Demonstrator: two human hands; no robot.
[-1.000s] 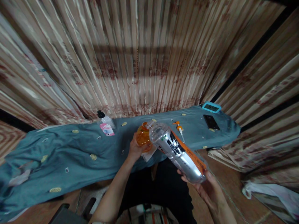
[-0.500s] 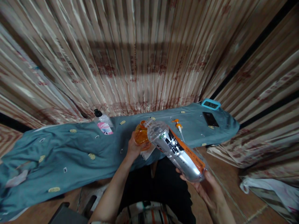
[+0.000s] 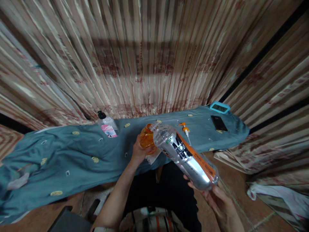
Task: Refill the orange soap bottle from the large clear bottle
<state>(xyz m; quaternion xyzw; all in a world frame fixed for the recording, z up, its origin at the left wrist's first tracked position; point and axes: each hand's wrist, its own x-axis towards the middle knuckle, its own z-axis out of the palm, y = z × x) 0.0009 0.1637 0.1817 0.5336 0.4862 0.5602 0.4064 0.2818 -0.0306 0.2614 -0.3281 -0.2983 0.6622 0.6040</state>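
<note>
My left hand is closed around a small orange bottle standing at the near edge of the blue-cloth table. My right hand grips the bottom of a large clear plastic bottle with an orange and black label. That bottle is tilted, and its open neck rests at the orange bottle's mouth. An orange pump head with its white tube lies on the cloth just right of the two bottles. White paper shows under the orange bottle.
A clear bottle with a black pump and pink label stands at the table's back. A black phone and a teal-framed device lie at the right end. Striped curtains hang behind. A white bag lies on the floor at right.
The large bottle's bottom end has shifted slightly right and down with my right hand. My left hand and the orange bottle stay where they were.
</note>
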